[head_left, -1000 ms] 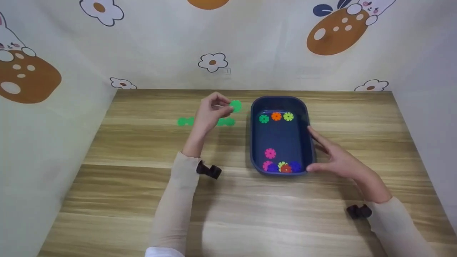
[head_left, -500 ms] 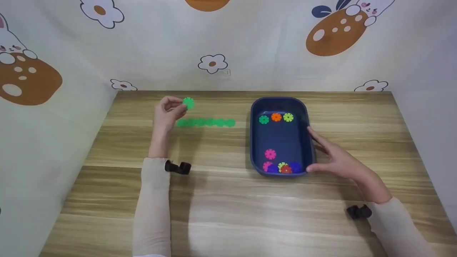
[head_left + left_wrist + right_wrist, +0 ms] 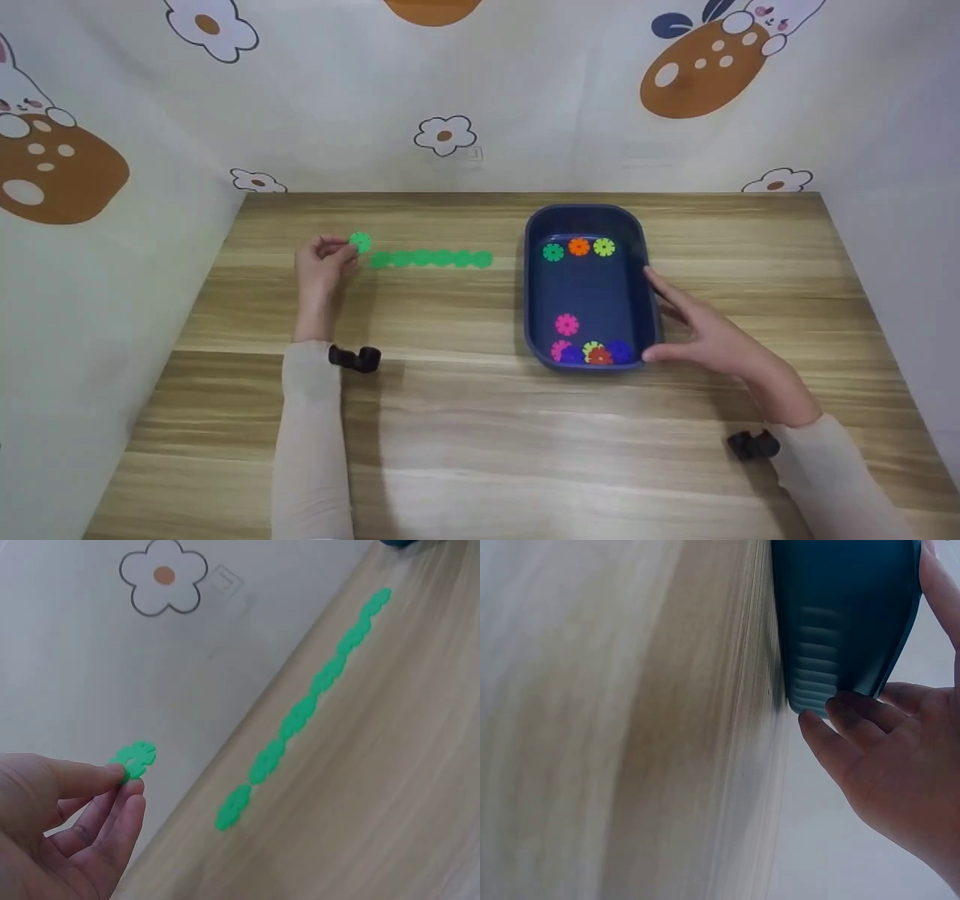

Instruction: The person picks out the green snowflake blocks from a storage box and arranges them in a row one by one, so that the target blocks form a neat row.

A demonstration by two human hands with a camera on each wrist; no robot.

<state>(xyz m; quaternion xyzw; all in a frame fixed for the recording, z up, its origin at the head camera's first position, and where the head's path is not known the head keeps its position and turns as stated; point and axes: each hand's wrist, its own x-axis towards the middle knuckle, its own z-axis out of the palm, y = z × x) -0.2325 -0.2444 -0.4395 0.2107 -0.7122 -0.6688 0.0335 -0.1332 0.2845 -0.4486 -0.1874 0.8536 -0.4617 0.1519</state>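
Note:
In the head view my left hand (image 3: 322, 266) pinches a round green notched disc (image 3: 360, 242) between thumb and fingers, near the left end of a green disc row. The left wrist view shows the same disc (image 3: 139, 757) at the fingertips of the left hand (image 3: 71, 817), apart from the row. That row of linked green discs (image 3: 431, 259) lies flat on the table. My right hand (image 3: 705, 334) rests against the right side of a dark blue bin (image 3: 532, 300), thumb and fingers spread along it. In the right wrist view its fingers (image 3: 855, 727) touch the bin's outer wall.
Inside the bin lie several notched discs, among them an orange disc (image 3: 579, 247), a pink disc (image 3: 567, 325) and a blue disc (image 3: 619, 351). Patterned cloth (image 3: 337, 97) hangs behind and beside the wooden table (image 3: 465, 420).
My left hand has moved left with the green disc, from beside the bin across to the row's left end, and lowered nearer the row. The right hand has stayed at the bin.

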